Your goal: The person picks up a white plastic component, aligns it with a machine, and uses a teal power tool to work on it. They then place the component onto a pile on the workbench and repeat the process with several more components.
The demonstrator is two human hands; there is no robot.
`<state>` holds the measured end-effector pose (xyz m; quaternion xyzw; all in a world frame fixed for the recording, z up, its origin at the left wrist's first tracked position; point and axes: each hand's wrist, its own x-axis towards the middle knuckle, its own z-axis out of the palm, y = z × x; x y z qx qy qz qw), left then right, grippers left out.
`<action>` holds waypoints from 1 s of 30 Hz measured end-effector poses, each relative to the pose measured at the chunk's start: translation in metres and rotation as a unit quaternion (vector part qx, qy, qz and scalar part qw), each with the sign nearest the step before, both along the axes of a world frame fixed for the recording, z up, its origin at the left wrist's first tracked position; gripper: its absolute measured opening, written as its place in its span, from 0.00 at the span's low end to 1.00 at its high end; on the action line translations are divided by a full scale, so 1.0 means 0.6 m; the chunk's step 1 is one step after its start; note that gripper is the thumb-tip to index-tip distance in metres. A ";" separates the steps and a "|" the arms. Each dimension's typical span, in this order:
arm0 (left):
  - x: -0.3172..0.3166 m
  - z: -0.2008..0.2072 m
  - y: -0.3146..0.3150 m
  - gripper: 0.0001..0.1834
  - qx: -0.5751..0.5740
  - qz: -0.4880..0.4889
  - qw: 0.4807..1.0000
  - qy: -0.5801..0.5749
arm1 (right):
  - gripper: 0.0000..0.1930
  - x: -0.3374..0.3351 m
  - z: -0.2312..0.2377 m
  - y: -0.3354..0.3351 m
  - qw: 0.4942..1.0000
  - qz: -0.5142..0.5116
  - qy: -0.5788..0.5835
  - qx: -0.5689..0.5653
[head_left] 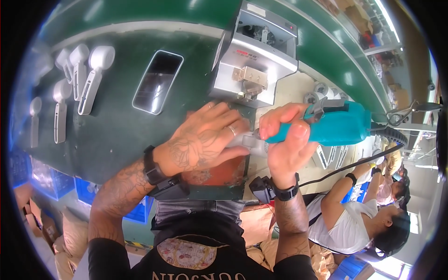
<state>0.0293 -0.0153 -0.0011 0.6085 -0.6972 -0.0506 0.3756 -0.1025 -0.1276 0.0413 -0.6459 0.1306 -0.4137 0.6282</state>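
Observation:
My right hand point(291, 140) is wrapped round a teal electric screwdriver point(345, 123), held sideways with its narrow end toward the left. Beside that tip, my left hand point(200, 137) grips a pale plastic part point(254, 143) above the reddish-brown work mat point(214, 171). Fingers of both hands hide much of the part, and I cannot tell whether the tip touches it. Just beyond my hands stands a silver screw feeder point(254, 56) with a brass-coloured block on its front.
White round-headed pieces with slotted handles point(93, 77) lie at the left, near a phone point(158, 81). More pale parts point(324, 91) sit at the right. A black cable point(352, 164) trails from the screwdriver. A co-worker point(350, 224) sits at the right; blue crates point(51, 179) stand below the left edge.

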 end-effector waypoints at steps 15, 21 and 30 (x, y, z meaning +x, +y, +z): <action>0.007 0.002 0.014 0.21 0.029 0.021 0.999 0.015 | 0.22 0.109 0.042 -0.039 0.991 -0.074 -0.013 -0.112; 0.003 0.004 0.008 0.22 0.013 0.004 1.000 0.024 | 0.20 0.103 0.026 -0.040 0.998 -0.050 -0.021 -0.025; 0.007 0.001 -0.001 0.14 -0.007 0.005 1.000 0.010 | 0.33 -0.018 0.040 0.011 0.999 -0.025 0.019 -0.013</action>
